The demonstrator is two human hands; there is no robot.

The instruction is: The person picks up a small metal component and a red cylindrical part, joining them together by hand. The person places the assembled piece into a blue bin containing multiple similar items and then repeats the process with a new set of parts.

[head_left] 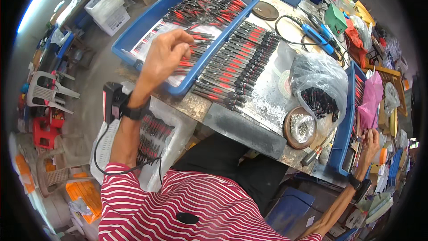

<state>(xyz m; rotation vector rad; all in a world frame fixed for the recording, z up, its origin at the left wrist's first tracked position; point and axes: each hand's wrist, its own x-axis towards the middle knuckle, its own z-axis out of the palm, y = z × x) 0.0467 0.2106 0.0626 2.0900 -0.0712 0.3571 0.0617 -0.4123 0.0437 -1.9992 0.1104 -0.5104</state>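
Note:
My left hand (167, 56) hangs over the near part of a large blue tray (176, 90), its fingers curled and thumb bent in. Anything between those fingertips is too small to make out. In that tray lie many slim black-and-red tools (205, 6), heaped at the far end. Beside it on the table, a row of similar slim black-and-red tools (236, 58) lies side by side. Far to the right, my right hand (370, 143) is at the edge of a second blue tray (342, 149), below a pink bag (372, 91). Its fingers are bent together; what they hold is hidden.
A clear plastic bag of small black parts (318, 100) and a round dish of tiny metal bits (302, 127) stand near the front edge. Blue-handled corded tools (318, 38) and a green box (335, 19) lie behind. A lined crate (156, 129) stands below left.

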